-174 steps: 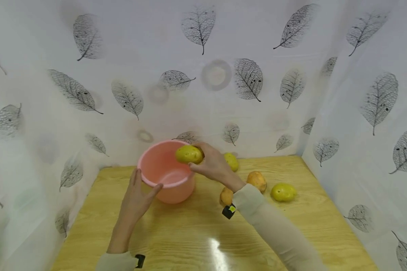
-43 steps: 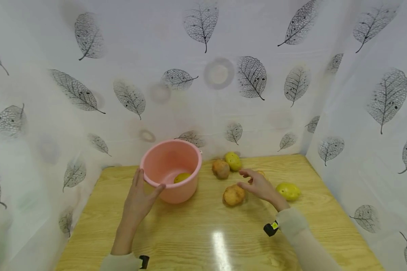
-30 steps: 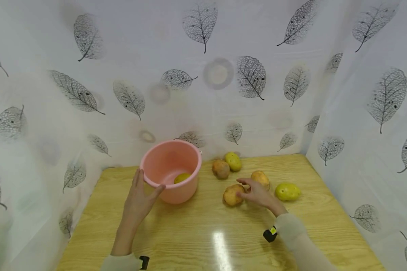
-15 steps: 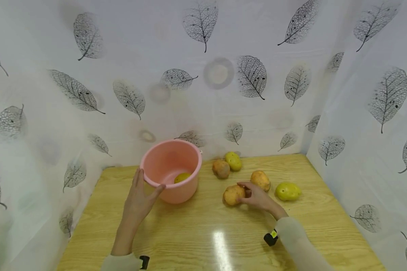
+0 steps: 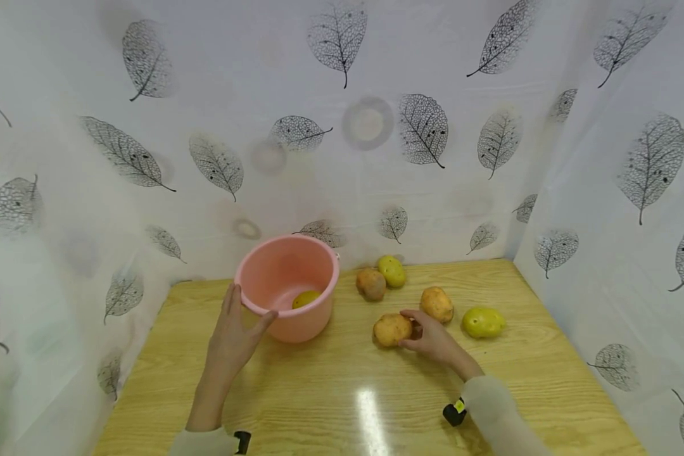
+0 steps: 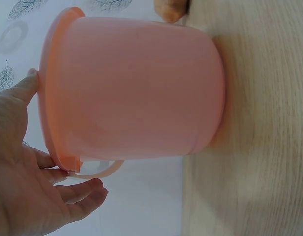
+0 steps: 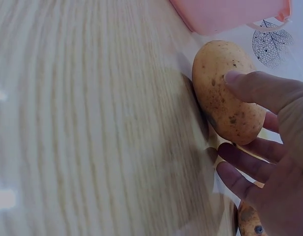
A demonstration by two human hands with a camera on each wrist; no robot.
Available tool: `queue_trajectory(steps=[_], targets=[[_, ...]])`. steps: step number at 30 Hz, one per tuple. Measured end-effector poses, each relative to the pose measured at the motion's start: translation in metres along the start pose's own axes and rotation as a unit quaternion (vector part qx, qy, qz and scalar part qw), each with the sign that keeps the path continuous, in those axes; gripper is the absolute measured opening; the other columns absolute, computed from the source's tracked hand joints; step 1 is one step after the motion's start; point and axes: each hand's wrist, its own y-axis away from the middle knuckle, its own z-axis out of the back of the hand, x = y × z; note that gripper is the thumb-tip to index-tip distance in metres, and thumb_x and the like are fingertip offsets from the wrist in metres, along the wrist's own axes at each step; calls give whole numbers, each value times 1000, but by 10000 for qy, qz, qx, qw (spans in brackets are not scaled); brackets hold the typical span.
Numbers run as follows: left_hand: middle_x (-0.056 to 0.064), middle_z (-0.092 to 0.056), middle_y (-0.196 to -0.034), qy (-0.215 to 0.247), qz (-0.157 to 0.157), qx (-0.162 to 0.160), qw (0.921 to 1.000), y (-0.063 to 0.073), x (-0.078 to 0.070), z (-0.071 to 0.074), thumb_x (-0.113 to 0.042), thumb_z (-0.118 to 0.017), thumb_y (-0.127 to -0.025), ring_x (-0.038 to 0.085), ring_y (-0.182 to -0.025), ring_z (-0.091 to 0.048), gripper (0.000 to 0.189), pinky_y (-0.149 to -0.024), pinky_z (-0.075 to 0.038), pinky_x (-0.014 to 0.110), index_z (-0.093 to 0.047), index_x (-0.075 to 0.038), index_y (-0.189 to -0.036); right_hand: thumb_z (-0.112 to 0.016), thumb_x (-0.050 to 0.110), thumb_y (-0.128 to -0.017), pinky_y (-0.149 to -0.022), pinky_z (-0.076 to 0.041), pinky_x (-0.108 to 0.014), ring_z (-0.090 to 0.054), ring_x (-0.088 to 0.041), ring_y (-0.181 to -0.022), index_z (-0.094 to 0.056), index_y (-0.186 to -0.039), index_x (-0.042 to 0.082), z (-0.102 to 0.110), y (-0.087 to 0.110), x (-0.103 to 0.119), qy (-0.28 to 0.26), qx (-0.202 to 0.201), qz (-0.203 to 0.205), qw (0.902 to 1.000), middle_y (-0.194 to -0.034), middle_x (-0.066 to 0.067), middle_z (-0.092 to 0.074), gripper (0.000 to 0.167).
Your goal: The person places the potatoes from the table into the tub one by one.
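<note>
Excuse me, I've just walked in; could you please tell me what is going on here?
A person is handling potatoes with both hands. The right hand grips a brown potato between thumb and fingers, to the right of a pink bucket. The left hand touches the bucket's rim. One yellow-green potato shows inside the bucket, and four more potatoes, two brown and two yellow-green, lie on the wooden table.

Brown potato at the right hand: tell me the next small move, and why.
Probably curl the right hand further round the brown potato: in the right wrist view the thumb lies on it, yet the lowest finger stands clear, and the potato seems to rest on the table, so a firmer hold looks wise.
</note>
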Motion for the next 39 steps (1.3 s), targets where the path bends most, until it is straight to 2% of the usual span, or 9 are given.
queue_trajectory(steps=[5,13,18,22,26,35,39], targets=[[15,5,-173,3,5,-11,10000,0,0,0,-68,-59,-95,48,-153,-13,112,-115,-25,69,5,-8,-166,-86,16,-86,-95,-55,-48,-62,-31,-114,-52,-145,-2,-5,4,3,-32,-127,-150,9998,-137,-19,-59,71],[12,7,-173,4,70,34,10000,0,0,0,-67,-59,-96,48,-154,-12,111,-115,-24,70,6,-9,-166,-87,27,-86,-102,-49,-52,-59,-32,-121,-54,-142,-2,-13,6,1,282,-380,-203,9987,-136,-18,-60,71],[13,7,-173,6,120,67,9999,0,-2,1,-68,-59,-96,48,-154,-11,112,-116,-23,70,6,-9,-166,-88,30,-85,-97,-51,-48,-61,-27,-114,-57,-138,-2,-17,6,3,390,-566,-145,9975,-130,-15,-62,70],[12,7,-173,17,150,84,9999,1,-3,1,-68,-59,-96,48,-154,-12,112,-115,-24,70,6,-9,-166,-87,28,-85,-88,-53,-41,-61,-20,-102,-58,-135,-3,-18,6,3,496,-656,-43,9966,-120,-10,-64,66],[12,7,-173,18,130,72,9999,1,-3,2,-67,-59,-96,48,-154,-12,111,-115,-24,70,6,-9,-166,-87,26,-86,-84,-53,-38,-59,-19,-96,-58,-135,-4,-20,5,3,551,-689,33,9961,-113,-8,-63,64],[13,6,-173,40,56,26,10000,3,-3,1,-68,-58,-96,49,-153,-13,111,-114,-25,71,5,-10,-166,-84,28,-88,-96,-51,-48,-60,-26,-112,-55,-143,-2,-23,4,7,637,-614,229,9958,-127,-15,-63,69],[13,6,-173,35,55,26,10000,2,-2,1,-66,-59,-96,49,-153,-13,110,-114,-25,71,6,-10,-166,-84,27,-89,-92,-52,-43,-59,-22,-106,-55,-146,1,-25,2,8,744,-571,303,9951,-123,-10,-63,69]])
